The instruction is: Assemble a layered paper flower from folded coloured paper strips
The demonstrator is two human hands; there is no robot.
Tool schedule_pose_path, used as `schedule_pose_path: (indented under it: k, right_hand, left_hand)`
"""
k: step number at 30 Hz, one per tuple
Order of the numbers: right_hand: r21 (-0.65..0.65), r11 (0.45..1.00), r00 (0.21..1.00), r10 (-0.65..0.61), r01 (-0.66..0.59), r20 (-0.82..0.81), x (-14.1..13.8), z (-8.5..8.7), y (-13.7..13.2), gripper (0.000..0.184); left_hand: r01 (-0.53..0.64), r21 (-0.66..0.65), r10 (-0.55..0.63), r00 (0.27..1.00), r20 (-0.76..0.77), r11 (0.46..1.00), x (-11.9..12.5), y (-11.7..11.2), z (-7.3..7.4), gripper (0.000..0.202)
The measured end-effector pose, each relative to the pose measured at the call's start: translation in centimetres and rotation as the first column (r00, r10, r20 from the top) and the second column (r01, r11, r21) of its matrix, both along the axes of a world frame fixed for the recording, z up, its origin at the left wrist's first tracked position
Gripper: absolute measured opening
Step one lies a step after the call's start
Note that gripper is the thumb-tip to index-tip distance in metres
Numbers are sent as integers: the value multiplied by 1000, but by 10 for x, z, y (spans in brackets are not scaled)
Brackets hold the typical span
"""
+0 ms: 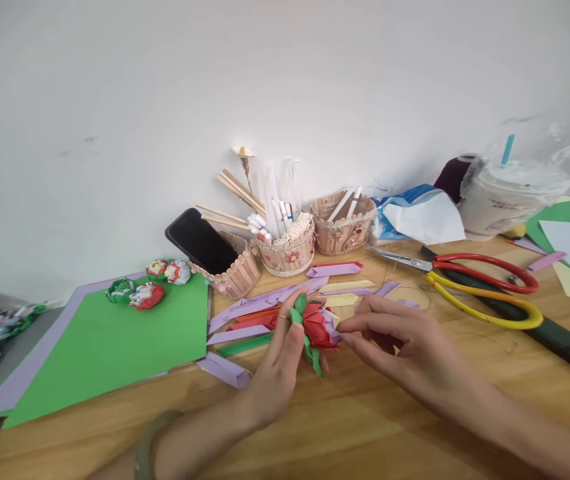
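My left hand is closed around a small folded paper flower, red with green leaves and a bit of purple. My right hand meets it from the right, fingertips pinched on the flower's purple edge. Both hands hover just above the wooden table. Several folded paper strips, purple, red, green and yellow, lie right behind and to the left of the flower.
A green sheet on purple paper lies left, with finished paper flowers at its far edge. Popsicle-stick holders with pens and a phone stand at the wall. Red and yellow scissors, a plastic cup and coloured sheets are right.
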State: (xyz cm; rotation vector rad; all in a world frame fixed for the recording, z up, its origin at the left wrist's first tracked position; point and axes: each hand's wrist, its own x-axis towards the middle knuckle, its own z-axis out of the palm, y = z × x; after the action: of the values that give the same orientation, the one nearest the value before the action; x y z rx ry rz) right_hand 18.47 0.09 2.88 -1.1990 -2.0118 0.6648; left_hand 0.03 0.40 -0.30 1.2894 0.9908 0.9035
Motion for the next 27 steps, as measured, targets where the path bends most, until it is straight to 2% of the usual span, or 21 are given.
schedule_pose_path:
  k: [4,8,10,12,18,23,27]
  right_hand:
    - [135,991,998,-14,6,57,-1,-3,-2,16]
    - [294,956,990,-61,22,124,-1,-5,-6,15]
    - [334,942,984,-86,30,156,-2,-6,-7,14]
    - [306,951,985,-89,39,150,-3,-4,-7,13]
    - [71,995,997,-70,68,31,-3,4,-2,14]
    - [21,995,995,-93,93,-19,-2,5,-1,13]
    - [-5,997,995,-84,83,-48,-2,7,-2,13]
  left_hand:
    - [-4,130,18,995,-103,992,-1,-3,4,57]
    - [33,157,-18,995,-94,987,2,-4,4,58]
    - [24,146,-11,996,-86,989,3,-3,4,58]
    - [14,127,-8,999,-50,992,4,-2,6,59]
    - [78,74,-89,985,150,994,6,-1,10,74]
    - [153,-52,-127,935,332,987,8,2,3,93]
    - [114,-73,-81,931,357,991,10,2,-1,93]
